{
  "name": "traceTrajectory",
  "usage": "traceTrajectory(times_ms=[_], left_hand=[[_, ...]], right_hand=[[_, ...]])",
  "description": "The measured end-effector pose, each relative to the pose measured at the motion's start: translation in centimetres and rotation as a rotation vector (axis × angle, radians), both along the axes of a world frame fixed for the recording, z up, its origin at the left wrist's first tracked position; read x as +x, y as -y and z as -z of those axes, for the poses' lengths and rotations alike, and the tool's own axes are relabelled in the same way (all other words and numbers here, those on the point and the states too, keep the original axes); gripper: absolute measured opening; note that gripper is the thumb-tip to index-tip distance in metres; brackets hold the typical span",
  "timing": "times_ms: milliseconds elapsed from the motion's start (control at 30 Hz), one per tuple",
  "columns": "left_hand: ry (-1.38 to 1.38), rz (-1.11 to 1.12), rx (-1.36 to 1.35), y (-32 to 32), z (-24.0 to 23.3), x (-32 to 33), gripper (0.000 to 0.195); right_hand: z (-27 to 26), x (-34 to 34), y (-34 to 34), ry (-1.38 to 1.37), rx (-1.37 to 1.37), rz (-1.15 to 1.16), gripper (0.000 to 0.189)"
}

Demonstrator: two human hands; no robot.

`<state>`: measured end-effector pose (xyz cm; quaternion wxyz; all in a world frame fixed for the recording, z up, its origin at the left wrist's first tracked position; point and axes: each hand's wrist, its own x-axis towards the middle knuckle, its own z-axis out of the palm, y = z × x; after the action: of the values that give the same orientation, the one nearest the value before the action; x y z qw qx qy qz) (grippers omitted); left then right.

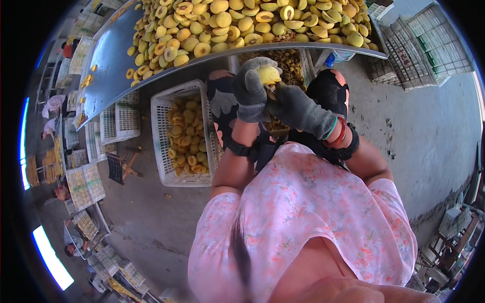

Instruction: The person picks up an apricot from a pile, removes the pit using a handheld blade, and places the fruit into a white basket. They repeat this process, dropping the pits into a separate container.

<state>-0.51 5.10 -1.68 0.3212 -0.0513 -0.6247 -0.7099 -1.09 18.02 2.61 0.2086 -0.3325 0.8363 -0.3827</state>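
My left hand (250, 89), in a grey knitted glove, grips a yellow stone fruit half (268, 75), perhaps an apricot or a peach, above my lap. Just below it, my gloved right hand (297, 108) is curled with its fingertips at the fruit's lower edge. A small brownish, partly shiny object (270, 91) shows at those fingertips; whether it is a tool or a stone is unclear. Beneath both hands, between my knees, stands a crate of brown fruit stones or scraps (290, 64), partly hidden by them. Ahead, halved yellow fruit (227, 26) is heaped on a metal table (110, 57).
A white plastic crate (161, 151) of fruit halves stands on the floor at my left. Beyond it are a small folding stool (123, 166) and more crates (121, 117). Stacked crates (409, 53) stand at the right. People work at tables far left.
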Motion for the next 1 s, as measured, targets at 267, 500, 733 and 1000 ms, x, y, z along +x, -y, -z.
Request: traceTrajectory(times_ms=[267, 500, 733, 1000], left_hand=[[0.001, 0.014, -0.019, -0.1, -0.3, 0.2, 0.066], [-0.037, -0.032, -0.066, 0.1, 0.4, 0.0, 0.067], [0.090, 0.081, -0.055, 0.4, -0.5, 0.2, 0.062], [-0.046, 0.010, -0.102, -0.2, 0.5, -0.1, 0.060]], right_hand=[[1.7, -0.2, -0.5, 0.034, -0.141, 0.003, 0.028], [0.9, -0.1, 0.0, -0.125, -0.140, 0.054, 0.027], [1.4, -0.5, -0.5, 0.269, -0.092, -0.008, 0.022], [0.2, -0.6, -0.9, 0.087, -0.111, -0.072, 0.028]])
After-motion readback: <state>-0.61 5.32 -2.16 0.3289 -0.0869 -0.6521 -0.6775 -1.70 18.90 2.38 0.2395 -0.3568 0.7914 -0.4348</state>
